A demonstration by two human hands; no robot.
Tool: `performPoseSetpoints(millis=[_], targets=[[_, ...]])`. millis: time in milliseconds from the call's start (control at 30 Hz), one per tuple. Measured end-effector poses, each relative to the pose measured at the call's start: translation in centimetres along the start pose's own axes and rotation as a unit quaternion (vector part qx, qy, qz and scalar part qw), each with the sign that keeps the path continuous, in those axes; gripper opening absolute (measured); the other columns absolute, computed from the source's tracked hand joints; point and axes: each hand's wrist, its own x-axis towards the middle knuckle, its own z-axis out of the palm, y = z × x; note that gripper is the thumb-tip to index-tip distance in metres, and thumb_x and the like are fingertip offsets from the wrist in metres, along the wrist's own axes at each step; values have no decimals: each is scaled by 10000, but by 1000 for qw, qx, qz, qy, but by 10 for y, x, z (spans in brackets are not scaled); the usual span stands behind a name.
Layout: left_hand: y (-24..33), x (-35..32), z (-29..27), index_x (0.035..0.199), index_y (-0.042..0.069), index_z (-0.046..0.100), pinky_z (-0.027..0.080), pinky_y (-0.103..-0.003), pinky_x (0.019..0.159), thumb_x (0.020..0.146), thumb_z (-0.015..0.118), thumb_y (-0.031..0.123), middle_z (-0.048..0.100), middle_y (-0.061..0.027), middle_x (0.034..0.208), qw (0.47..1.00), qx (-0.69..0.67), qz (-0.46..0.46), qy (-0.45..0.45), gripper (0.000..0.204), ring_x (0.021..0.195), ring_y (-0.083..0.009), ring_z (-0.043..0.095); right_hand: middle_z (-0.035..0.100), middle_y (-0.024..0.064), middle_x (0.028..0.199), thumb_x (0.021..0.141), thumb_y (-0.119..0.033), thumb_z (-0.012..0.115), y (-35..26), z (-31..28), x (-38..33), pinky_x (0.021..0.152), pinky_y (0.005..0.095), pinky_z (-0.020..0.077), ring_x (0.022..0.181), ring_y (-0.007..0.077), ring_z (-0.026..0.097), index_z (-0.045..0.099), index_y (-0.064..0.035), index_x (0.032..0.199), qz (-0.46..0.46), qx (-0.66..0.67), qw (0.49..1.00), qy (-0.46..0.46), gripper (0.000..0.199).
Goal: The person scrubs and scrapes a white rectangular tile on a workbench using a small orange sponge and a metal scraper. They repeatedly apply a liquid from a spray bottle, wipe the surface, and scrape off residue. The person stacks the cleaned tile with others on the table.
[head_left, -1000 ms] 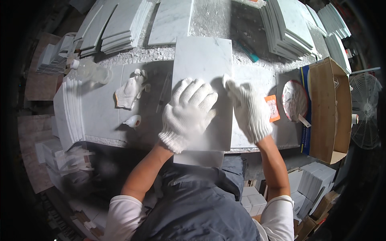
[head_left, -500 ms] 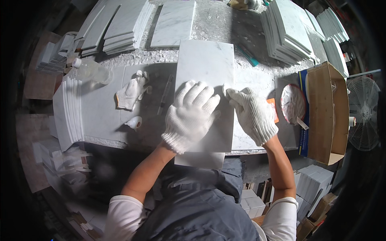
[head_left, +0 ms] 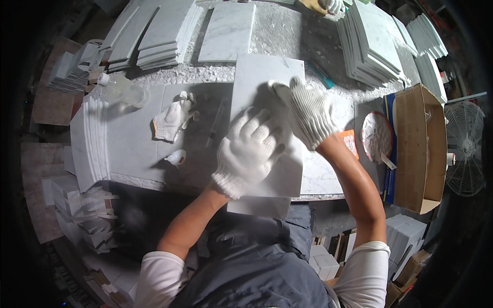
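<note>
A white, grey-veined marble tile (head_left: 269,69) lies lengthwise in front of me, on top of another slab (head_left: 259,206) that sticks out over the bench's near edge. My left hand (head_left: 249,149), in a white knit glove, rests flat on the tile's near half with its fingers spread. My right hand (head_left: 311,110), gloved alike, is over the tile's right side, farther up. Its fingers are bent and drawn together, the tips at the tile's face. Whatever they pinch, if anything, is hidden.
A spare glove (head_left: 172,122), small white bottle (head_left: 176,157) and clear bottle (head_left: 123,92) lie left. Right are an orange packet (head_left: 349,142), a round bag of white paste (head_left: 376,134), a cardboard box (head_left: 418,149) and fan (head_left: 466,146). Tile stacks (head_left: 167,38) stand behind; another person's gloved hand (head_left: 334,6) shows.
My right hand has moved up and left, from beside the tile's right edge onto its upper part. The left hand stays flat on the tile. The view has shifted slightly.
</note>
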Motion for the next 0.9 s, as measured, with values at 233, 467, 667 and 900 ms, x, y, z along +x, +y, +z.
performPoseSetpoints(millis=[233, 467, 667, 900], targets=[[-4, -2, 14, 1094, 103, 736, 330, -475, 1187, 932, 626, 344, 656, -112, 1267, 1000, -3, 15, 14, 311, 1319, -333, 513, 662, 225, 1133, 902, -116, 641, 7, 8, 12, 756, 446, 576, 955, 362, 681, 653, -99, 1244, 43, 42, 997, -51, 343], [-3, -12, 21, 1297, 92, 631, 278, -442, 1222, 988, 557, 320, 587, -102, 1395, 999, -20, -40, 5, 391, 1396, -292, 428, 660, 226, 1022, 932, -80, 587, 10, 5, 0, 684, 457, 576, 828, 346, 712, 646, -52, 1232, -41, 12, 999, -25, 307], [-2, -17, 31, 1454, 104, 458, 268, -427, 1232, 1011, 514, 268, 480, -96, 1490, 890, -432, -146, 13, 476, 1442, -290, 376, 657, 180, 996, 898, -168, 621, 10, -5, -16, 659, 452, 560, 833, 339, 703, 701, -132, 1206, -62, 4, 998, -32, 320], [-10, -21, 36, 1516, 123, 360, 295, -430, 1212, 1003, 506, 260, 383, -89, 1562, 974, -204, -80, -62, 551, 1455, -305, 365, 654, 183, 969, 894, -147, 618, 19, 15, 31, 656, 436, 565, 821, 347, 701, 701, -142, 1206, -74, -83, 993, 32, 323]])
